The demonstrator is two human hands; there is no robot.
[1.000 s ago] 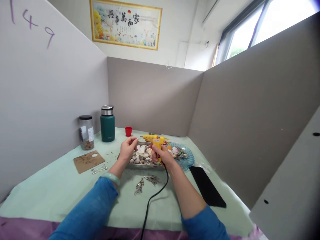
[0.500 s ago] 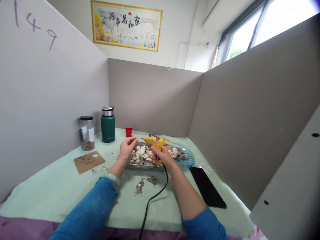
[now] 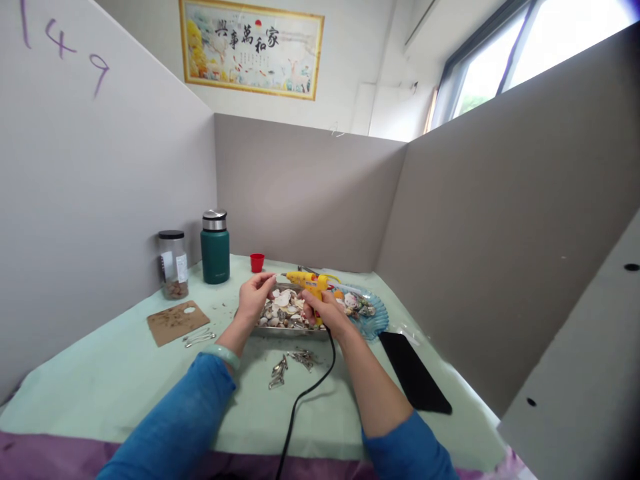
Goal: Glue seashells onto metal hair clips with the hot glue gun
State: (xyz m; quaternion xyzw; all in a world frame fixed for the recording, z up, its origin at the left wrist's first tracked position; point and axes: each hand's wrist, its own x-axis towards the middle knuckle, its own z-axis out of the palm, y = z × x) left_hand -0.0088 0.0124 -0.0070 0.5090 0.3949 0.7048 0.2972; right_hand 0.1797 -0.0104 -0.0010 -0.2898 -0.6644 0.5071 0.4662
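Note:
My right hand (image 3: 324, 312) is wrapped round the handle of a yellow hot glue gun (image 3: 311, 281), its nozzle pointing left. Close to that nozzle, my left hand (image 3: 256, 297) is pinched over the left side of a metal tray (image 3: 285, 332). Whatever sits between its fingertips is too small to make out. Shells (image 3: 283, 308) of white, cream and brown fill the tray beneath both hands. A black cord (image 3: 300, 398) runs from the gun's handle to the table's front edge. Small metal clips (image 3: 279, 372) lie in two little piles before the tray.
Right of the tray is a blue scalloped plate (image 3: 380, 313) with decorated pieces. A black slab (image 3: 416, 373) lies nearer me. Leftward stand a green flask (image 3: 215, 253), a lidded jar (image 3: 173, 267) and a red cup (image 3: 257, 263). Cardboard (image 3: 175, 323) and large safety pins (image 3: 199, 337) lie there too.
Both hands keep almost the same pose, with the glue gun's nozzle still by the left fingertips. The whole view has shifted very slightly.

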